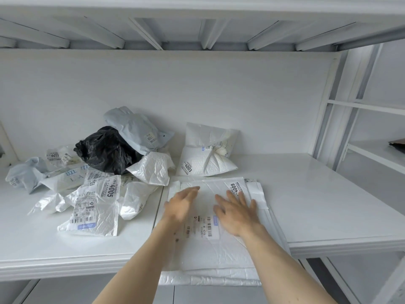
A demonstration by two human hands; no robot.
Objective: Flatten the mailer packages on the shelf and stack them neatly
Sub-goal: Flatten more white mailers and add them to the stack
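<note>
Both hands lie spread, palms down, on the top white mailer point(210, 244) of a flat pile at the front edge of the shelf point(328, 205). The left hand point(182, 205) is blurred, so its exact finger contact cannot be told, though its fingers look straight. The right hand point(236, 212) rests with fingers fanned just below a label reading 4009 point(236, 188). Flat palms suit this step: pressing pushes air out of the padded envelope and smooths creases, which a pinch would not do. The pile sits square to the shelf's front, its near edge slightly overhanging, probably so each new mailer can be lined up against the ones below.

The unflattened mailers wait to the left and behind. A crumpled white mailer marked 4005 point(96, 207) lies nearest the pile on the left, with more wrinkled white ones around it. Behind them sits a crumpled black bag point(105, 150) and a puffed grey mailer point(138, 130) leaning over it. A small grey one point(26, 174) lies at the far left. Directly behind the pile, a folded padded mailer marked 4003 point(208, 154) stands against the back wall, still bulging.

Nothing blocks the hands on the pile itself. The heap on the left is tangled, so pulling 1 piece may drag its neighbours. The overhanging front edge could let the stack slide off if pressed forward.
</note>
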